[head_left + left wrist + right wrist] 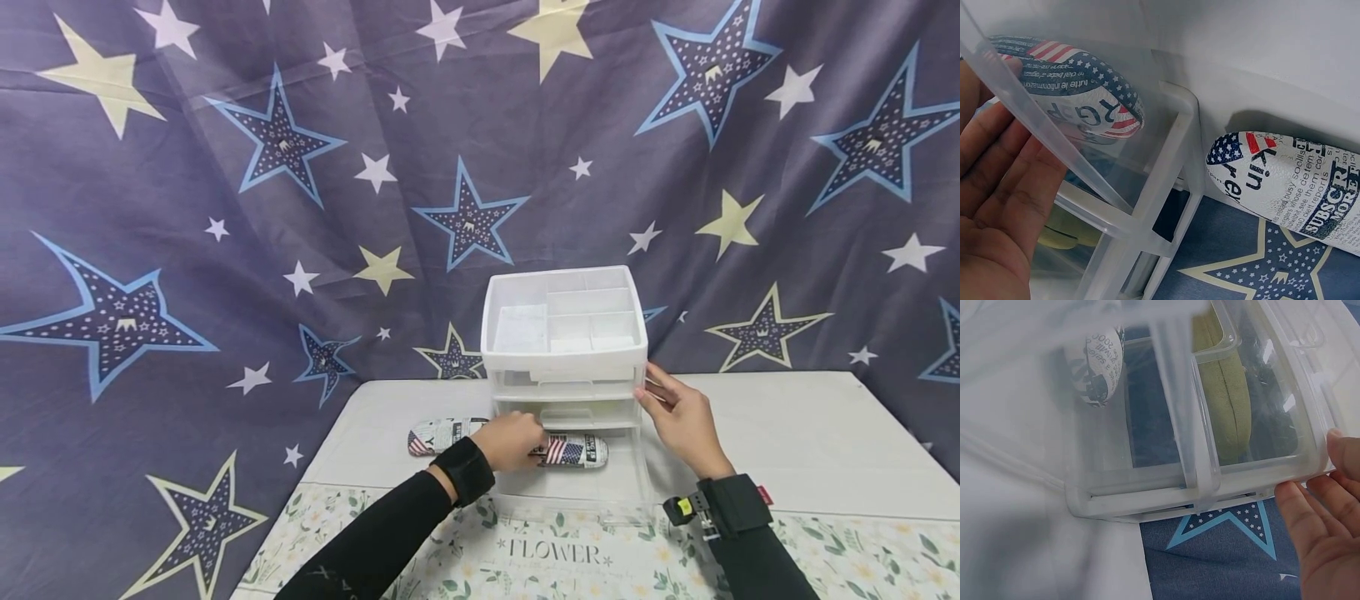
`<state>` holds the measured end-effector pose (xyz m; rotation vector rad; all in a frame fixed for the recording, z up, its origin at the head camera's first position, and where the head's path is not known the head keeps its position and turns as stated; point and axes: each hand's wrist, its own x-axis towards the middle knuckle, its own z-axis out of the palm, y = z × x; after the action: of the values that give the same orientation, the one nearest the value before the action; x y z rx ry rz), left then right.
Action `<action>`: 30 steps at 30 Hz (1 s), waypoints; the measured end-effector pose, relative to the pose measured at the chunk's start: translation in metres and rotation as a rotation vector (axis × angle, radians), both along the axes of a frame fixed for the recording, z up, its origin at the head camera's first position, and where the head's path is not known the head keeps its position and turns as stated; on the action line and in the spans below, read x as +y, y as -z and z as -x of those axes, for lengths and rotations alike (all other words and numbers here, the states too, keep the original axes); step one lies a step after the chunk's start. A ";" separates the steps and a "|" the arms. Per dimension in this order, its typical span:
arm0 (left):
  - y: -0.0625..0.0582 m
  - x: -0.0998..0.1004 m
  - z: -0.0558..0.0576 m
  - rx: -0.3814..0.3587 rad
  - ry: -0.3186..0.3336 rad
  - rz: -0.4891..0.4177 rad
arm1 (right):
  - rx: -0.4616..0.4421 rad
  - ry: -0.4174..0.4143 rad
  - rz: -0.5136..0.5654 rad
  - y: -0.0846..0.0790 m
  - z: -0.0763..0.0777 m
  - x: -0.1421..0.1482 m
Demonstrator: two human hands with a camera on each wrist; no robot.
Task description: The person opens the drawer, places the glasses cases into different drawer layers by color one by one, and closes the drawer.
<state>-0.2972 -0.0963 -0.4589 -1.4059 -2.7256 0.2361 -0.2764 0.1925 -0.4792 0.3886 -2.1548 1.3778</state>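
Note:
A white drawer unit (564, 363) of clear plastic stands on the table with its bottom drawer (572, 492) pulled out. My left hand (512, 442) reaches over that drawer and holds a newspaper-print glasses case (576, 451) with flag patches. Seen from the left wrist, the fingers (1007, 147) lie behind the drawer's clear wall, their tips at the case (1085, 84). On the unit's right side, my right hand (684, 423) grips the upright edge, thumb in front and fingers round the side. A second newspaper-print case (442, 435) lies left of the unit.
Through the clear plastic, an olive-green case (1227, 403) shows in a drawer above the bottom one. The unit's top is a divided tray (522, 327). A floral cloth (555, 554) covers the table's front, and a star-patterned curtain (420, 225) hangs close behind.

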 end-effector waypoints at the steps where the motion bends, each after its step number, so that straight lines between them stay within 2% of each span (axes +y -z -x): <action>1: 0.000 0.000 -0.001 0.000 -0.009 0.004 | 0.000 -0.001 0.003 0.000 0.000 0.000; 7: -0.001 0.001 -0.007 0.018 -0.047 0.030 | 0.003 -0.005 0.002 0.002 0.001 0.000; 14: -0.006 -0.009 -0.007 0.036 -0.006 0.005 | 0.015 -0.022 0.014 0.003 0.001 0.001; 18: -0.011 -0.020 -0.008 0.076 0.013 -0.016 | 0.015 -0.028 0.019 0.003 0.001 0.001; 23: -0.019 -0.039 -0.009 0.074 0.007 -0.063 | 0.011 -0.030 0.019 0.004 0.001 0.001; 30: -0.021 -0.066 -0.002 0.051 -0.056 -0.115 | 0.007 -0.027 0.019 0.003 0.000 0.001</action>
<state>-0.2950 -0.1625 -0.4379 -1.2779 -2.6928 0.1136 -0.2765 0.1938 -0.4824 0.4160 -2.1371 1.4083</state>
